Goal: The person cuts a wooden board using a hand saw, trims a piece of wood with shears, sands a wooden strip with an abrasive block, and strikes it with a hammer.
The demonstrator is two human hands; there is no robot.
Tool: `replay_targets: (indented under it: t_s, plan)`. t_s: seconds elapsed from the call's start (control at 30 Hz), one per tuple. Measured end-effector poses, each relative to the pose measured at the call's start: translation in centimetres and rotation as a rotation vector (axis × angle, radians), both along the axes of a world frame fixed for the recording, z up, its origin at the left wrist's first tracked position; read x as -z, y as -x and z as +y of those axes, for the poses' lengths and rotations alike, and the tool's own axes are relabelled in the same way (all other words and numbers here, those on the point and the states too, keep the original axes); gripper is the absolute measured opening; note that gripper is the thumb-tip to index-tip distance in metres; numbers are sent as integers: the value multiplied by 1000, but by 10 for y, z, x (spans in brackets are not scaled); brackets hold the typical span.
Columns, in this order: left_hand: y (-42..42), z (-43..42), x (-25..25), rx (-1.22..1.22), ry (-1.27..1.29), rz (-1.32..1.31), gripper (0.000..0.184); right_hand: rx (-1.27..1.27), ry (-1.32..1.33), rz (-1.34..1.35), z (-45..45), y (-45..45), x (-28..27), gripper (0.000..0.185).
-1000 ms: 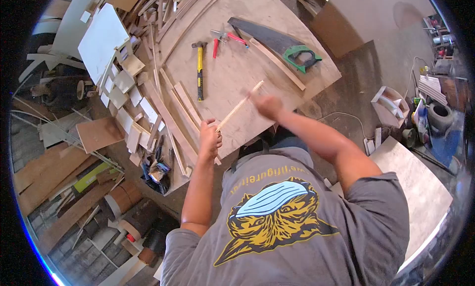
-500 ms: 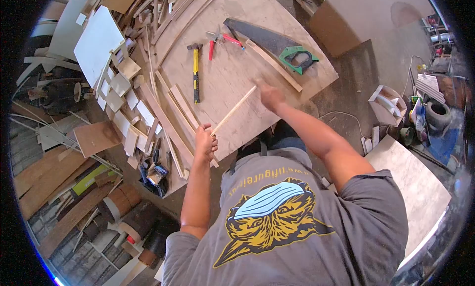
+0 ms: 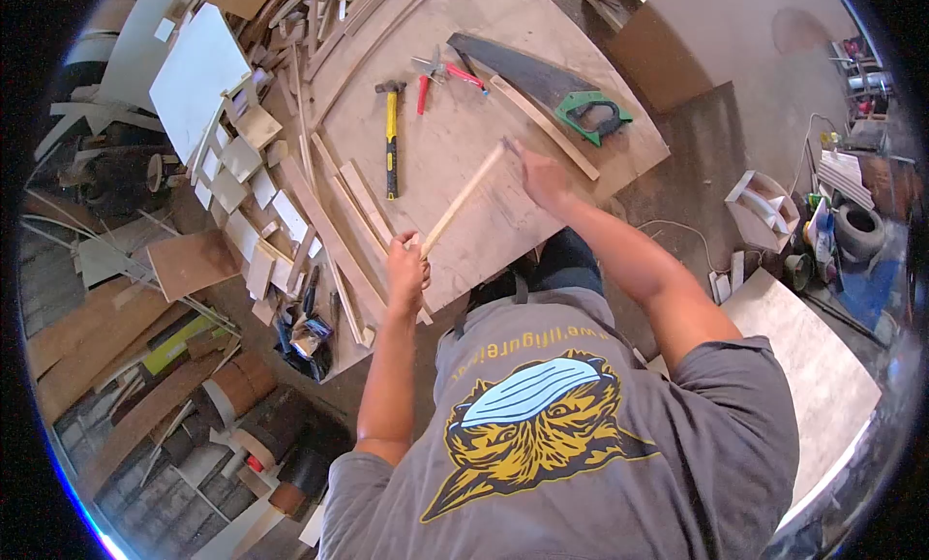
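Note:
A thin wooden strip (image 3: 464, 200) slants over the plywood board (image 3: 455, 105). Its lower end is gripped in my left hand (image 3: 407, 272), fingers curled round it. At the strip's upper end is my right hand (image 3: 544, 178), with fingers pressed together on a small dark piece that I cannot make out. A hammer (image 3: 391, 144) with a yellow and black handle lies on the board beyond the strip. Near it are red-handled pliers (image 3: 464, 75) and another red-handled tool (image 3: 422, 93). The green-handled saw (image 3: 592, 115) lies farther right, beside a wooden batten (image 3: 544, 126).
Long wooden strips (image 3: 334, 226) lie along the board's left side, next to a heap of offcuts (image 3: 242, 173). A black bag (image 3: 302, 342) sits at the lower left corner. On the floor at right are a wooden box (image 3: 763, 208) and a pale sheet (image 3: 808, 376).
My right hand has shifted slightly right and its blur has lessened, with its fingers now at the strip's upper end. My left hand keeps its hold on the strip.

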State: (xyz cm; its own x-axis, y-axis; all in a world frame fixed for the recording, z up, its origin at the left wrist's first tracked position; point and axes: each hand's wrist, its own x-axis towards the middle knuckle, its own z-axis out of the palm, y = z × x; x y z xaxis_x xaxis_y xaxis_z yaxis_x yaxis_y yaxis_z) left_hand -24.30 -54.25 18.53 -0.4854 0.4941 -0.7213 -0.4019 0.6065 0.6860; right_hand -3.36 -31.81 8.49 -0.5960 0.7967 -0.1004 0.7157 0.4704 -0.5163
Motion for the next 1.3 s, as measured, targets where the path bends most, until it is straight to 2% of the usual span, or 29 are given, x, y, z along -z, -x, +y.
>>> replay_targets:
  t_s: [0.03,0.13,0.23,0.33,0.37,0.4,0.47,0.5,0.57,0.6,0.67,0.73,0.77,0.83,0.87,0.97,1.07,1.17,1.27,1.3]
  plan:
    - [-3,3,0,-11,-77,16,37,129,10,23,0,4,-8,38]
    - [-23,13,3,-17,-246,69,42,337,769,634,-39,36,-26,29]
    - [-47,32,9,33,-325,141,45,505,1072,956,-68,71,-54,25]
    - [-75,50,10,-44,-444,212,43,748,1173,1054,-67,94,-86,24]
    - [-79,55,10,-71,-500,230,42,725,1081,1007,-67,101,-80,23]
    - [-74,50,13,59,-501,225,42,702,989,959,-67,107,-74,22]
    - [-76,52,23,92,-566,336,41,640,744,835,-64,109,-62,20]
    - [-77,55,25,107,-596,392,41,617,725,838,-61,108,-66,18]
    - [-55,50,39,202,-509,444,39,569,687,844,-53,101,-79,16]
    - [-41,47,42,249,-463,468,38,426,576,783,-47,95,-84,16]
    - [-18,55,12,40,-447,452,36,147,355,655,-34,79,-88,18]
    - [16,64,6,-241,-649,271,38,-70,295,550,-28,70,-90,17]
    - [30,69,-7,-259,-639,198,38,-180,263,497,-24,67,-89,17]
    - [46,82,-38,-293,-620,48,39,-199,270,544,-18,65,-80,18]
    - [46,83,-37,-267,-581,109,39,-208,272,568,-15,64,-72,18]
    - [38,87,-29,-208,-479,252,37,36,-53,479,7,55,-34,21]
    - [18,79,0,-230,-462,275,33,217,17,285,13,32,-19,25]
    - [10,62,19,-264,-482,325,32,164,145,163,-2,14,-16,35]
    - [4,55,20,-235,-489,418,30,63,14,337,-22,20,-16,45]
    - [2,53,21,-224,-496,449,30,7,53,324,-29,27,-21,46]
